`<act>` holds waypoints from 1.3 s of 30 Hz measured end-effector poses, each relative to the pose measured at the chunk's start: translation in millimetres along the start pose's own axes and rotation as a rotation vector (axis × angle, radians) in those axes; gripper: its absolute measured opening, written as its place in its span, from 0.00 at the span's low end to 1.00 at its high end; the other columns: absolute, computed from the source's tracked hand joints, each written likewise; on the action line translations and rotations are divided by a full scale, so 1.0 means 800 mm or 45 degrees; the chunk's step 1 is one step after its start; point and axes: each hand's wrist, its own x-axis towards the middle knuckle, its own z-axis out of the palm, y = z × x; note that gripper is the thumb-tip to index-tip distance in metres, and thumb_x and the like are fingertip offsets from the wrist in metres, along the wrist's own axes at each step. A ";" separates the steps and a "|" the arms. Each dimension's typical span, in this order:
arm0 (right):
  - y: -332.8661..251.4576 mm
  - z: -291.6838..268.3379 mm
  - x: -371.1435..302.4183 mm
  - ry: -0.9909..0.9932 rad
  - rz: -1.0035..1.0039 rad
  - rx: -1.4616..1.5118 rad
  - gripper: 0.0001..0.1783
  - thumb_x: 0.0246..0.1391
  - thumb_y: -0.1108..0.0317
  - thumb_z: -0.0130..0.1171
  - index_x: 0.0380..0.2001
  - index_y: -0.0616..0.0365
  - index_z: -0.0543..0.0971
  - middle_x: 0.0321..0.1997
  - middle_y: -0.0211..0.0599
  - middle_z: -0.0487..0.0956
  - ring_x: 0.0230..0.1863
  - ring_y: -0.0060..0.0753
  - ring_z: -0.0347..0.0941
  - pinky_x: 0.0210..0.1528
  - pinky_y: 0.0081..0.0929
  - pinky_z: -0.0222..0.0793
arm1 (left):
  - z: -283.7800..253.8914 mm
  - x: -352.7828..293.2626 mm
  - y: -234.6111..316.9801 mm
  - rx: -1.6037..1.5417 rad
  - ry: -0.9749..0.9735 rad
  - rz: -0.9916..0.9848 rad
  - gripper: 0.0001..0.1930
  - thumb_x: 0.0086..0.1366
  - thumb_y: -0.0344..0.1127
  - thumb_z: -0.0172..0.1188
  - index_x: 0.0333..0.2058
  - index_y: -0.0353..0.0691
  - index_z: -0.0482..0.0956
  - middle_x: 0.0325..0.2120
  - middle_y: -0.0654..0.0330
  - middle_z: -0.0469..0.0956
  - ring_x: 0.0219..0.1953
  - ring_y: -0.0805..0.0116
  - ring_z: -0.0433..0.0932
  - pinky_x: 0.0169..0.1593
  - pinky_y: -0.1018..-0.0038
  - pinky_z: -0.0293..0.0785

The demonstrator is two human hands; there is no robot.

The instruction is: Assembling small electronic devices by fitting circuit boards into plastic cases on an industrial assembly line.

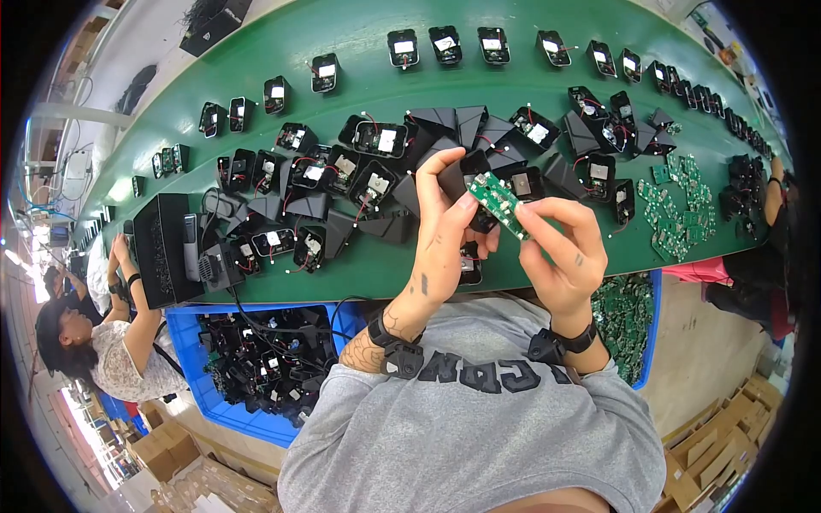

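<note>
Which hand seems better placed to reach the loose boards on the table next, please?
Probably the right hand: the loose green boards lie to its right, though it holds a circuit board; the left hand is farther.

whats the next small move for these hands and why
Probably ease the green circuit board toward the black case: the right hand pinches the board's near end, the left hand curls around the case, and the board overlaps the case in view, apparently not seated inside.
</note>
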 end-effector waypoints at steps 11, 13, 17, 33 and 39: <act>0.002 0.014 -0.007 0.013 -0.038 -0.030 0.24 0.33 0.86 0.60 0.40 0.62 0.83 0.41 0.40 0.77 0.39 0.37 0.74 0.40 0.28 0.71 | 0.002 -0.003 0.008 -0.063 0.003 -0.080 0.34 0.59 0.42 0.51 0.62 0.46 0.48 0.45 0.48 0.72 0.31 0.69 0.75 0.27 0.79 0.72; 0.004 0.014 -0.008 0.022 -0.061 -0.045 0.24 0.33 0.86 0.60 0.40 0.62 0.83 0.41 0.40 0.77 0.39 0.38 0.74 0.40 0.29 0.71 | -0.001 -0.001 0.002 -0.061 -0.047 -0.039 0.36 0.56 0.41 0.53 0.63 0.47 0.48 0.45 0.47 0.72 0.31 0.69 0.75 0.27 0.79 0.72; 0.007 0.014 -0.016 0.108 -0.137 -0.056 0.24 0.33 0.87 0.60 0.40 0.62 0.82 0.42 0.41 0.77 0.39 0.40 0.74 0.40 0.30 0.72 | -0.001 0.000 0.001 -0.150 -0.134 -0.052 0.41 0.51 0.37 0.56 0.63 0.48 0.47 0.46 0.47 0.71 0.36 0.67 0.75 0.31 0.77 0.73; -0.006 0.007 0.003 -0.084 -0.114 -0.135 0.23 0.34 0.82 0.59 0.40 0.59 0.83 0.43 0.38 0.77 0.46 0.46 0.74 0.49 0.40 0.70 | -0.004 0.001 -0.009 -0.322 -0.255 -0.032 0.41 0.49 0.27 0.56 0.62 0.47 0.47 0.51 0.54 0.63 0.48 0.65 0.69 0.41 0.73 0.73; 0.003 -0.003 -0.001 -0.058 -0.025 0.063 0.15 0.37 0.79 0.54 0.31 0.59 0.83 0.39 0.39 0.81 0.49 0.47 0.74 0.58 0.46 0.64 | -0.003 -0.003 -0.010 -0.197 -0.202 -0.035 0.37 0.59 0.26 0.58 0.62 0.49 0.47 0.48 0.57 0.66 0.39 0.71 0.71 0.35 0.77 0.71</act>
